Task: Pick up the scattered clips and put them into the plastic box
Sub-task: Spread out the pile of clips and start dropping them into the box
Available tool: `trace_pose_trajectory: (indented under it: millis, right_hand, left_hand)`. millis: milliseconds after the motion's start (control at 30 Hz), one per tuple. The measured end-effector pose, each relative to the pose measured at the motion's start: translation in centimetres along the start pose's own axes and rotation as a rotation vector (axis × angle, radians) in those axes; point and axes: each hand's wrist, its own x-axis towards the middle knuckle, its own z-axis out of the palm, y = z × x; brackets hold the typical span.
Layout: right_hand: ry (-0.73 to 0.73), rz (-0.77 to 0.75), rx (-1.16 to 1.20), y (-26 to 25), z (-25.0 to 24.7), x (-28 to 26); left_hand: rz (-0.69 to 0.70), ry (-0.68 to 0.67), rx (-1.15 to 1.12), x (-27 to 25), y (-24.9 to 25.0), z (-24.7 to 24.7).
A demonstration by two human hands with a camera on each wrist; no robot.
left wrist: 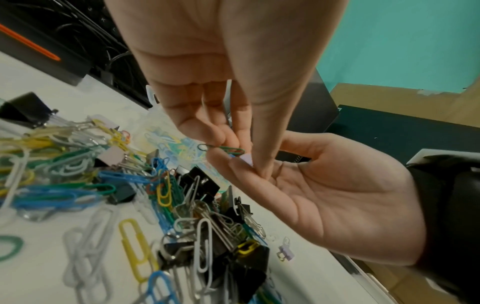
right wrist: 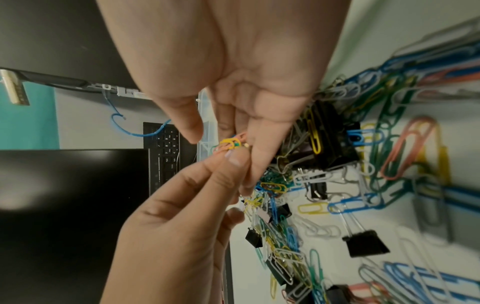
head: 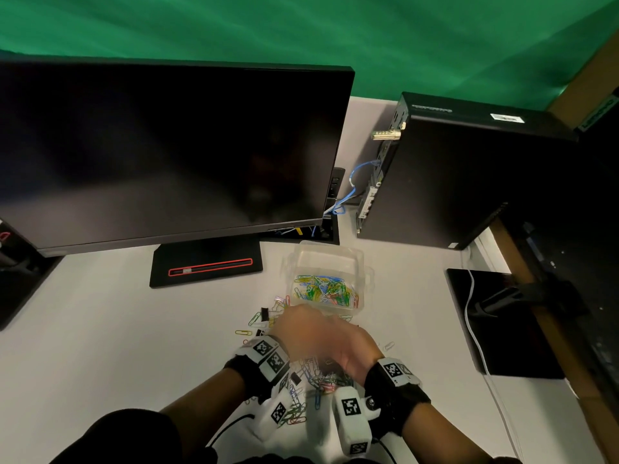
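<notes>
Step in hand: we judge a handful of clips is being worked free or passed between the hands, raised above the heap and just short of the plastic box [head: 330, 279].
Left hand [head: 294, 324]: fingertips pinch a green paper clip [left wrist: 225, 149], seen from the left wrist.
Right hand [head: 353, 351]: fingers curl round a small bunch of yellow and orange clips [right wrist: 231, 143].
Scattered clips [head: 310, 373]: paper and black binder clips lie heaped on the white desk [head: 100, 329], beneath the wrists.
Box: open, partly filled, beside the monitor base [head: 206, 266].
Next move: we expect a short forward carry over the rim, then a release; tangled clips may trail.
</notes>
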Motion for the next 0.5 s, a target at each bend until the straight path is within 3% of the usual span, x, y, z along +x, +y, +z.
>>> trace_pose_trajectory:
  millis: [167, 300, 500]
  right_hand:
    - [0.001, 0.013, 0.033, -0.1, -0.5, 0.1]
    - [0.035, 0.019, 0.053, 0.0, -1.0, 0.3]
    - [0.098, -0.028, -0.058, -3.3, -1.2, 0.9]
  left_hand:
    - [0.043, -0.006, 0.004, 0.3, 0.1, 0.3]
    - [0.036, -0.031, -0.233, 0.1, 0.3, 0.1]
    - [-0.053, 0.106, -0.441, -0.7, -0.9, -3.0]
